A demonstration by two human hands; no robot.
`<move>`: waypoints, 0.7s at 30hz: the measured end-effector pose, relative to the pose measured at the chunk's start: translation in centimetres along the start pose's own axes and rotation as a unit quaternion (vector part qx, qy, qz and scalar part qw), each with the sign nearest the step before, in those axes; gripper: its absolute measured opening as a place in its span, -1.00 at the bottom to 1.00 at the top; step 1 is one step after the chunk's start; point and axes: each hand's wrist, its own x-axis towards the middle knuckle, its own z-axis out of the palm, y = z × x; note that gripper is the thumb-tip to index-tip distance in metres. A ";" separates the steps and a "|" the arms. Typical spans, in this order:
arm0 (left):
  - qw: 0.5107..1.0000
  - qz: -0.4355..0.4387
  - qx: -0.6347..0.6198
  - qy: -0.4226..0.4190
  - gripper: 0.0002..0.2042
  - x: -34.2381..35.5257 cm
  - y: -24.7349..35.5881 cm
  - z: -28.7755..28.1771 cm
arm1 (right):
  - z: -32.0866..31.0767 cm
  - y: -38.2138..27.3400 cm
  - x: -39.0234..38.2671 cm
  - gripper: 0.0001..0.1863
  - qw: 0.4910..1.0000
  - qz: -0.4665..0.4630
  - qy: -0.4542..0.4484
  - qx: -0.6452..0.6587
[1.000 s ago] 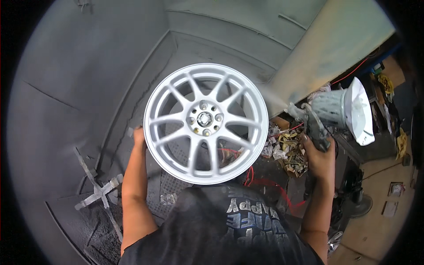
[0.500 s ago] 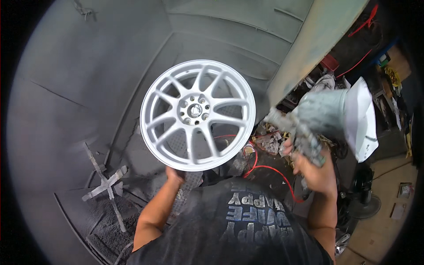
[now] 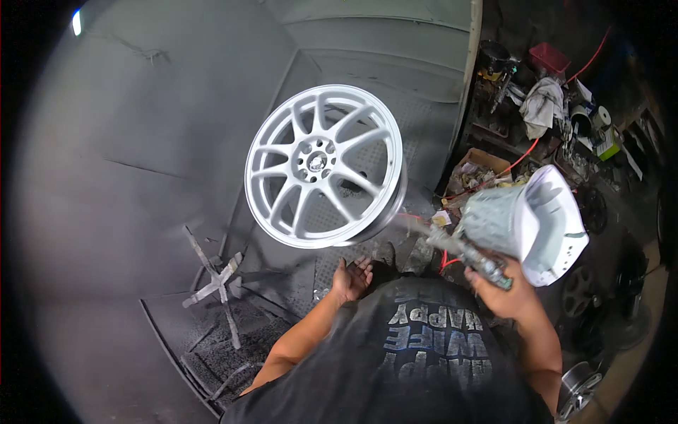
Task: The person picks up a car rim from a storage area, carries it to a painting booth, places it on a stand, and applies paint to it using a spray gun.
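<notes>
A white multi-spoke wheel rim faces up in front of me, tilted, with bolt holes around its centre; what holds it up is hidden. Just below its near edge is my left hand, palm up and fingers apart, holding nothing and a small gap from the rim. My right hand is wrapped round a paint-smeared spray gun. Its nozzle points left at the rim's side, with a faint mist between them. On the gun sits a cup spattered grey, with a wide white collar at its top.
At lower left stands a paint-crusted cross-shaped stand. Grey booth walls rise on the left and back. To the right are a cluttered shelf with a red basket, a white rag, a red hose and another wheel on the floor.
My left hand has come off the wheel's lower edge and opened. The wheel has turned, showing its near right side. Still holding the spray gun, my right hand has tilted it, and mist now shows.
</notes>
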 end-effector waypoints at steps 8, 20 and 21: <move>1.000 0.002 0.005 -0.026 -0.31 1.4 -1.4 1.3 | -4.8 -0.3 0.8 -0.70 0.991 0.027 0.111 0.065; 0.991 0.124 -0.037 0.029 -0.44 2.9 -0.2 0.2 | -4.0 -4.3 2.0 -0.76 0.989 0.030 0.121 0.083; 0.991 0.122 -0.041 0.036 -0.51 3.0 0.6 0.0 | -3.4 -5.2 1.7 -0.74 0.990 0.024 0.100 0.094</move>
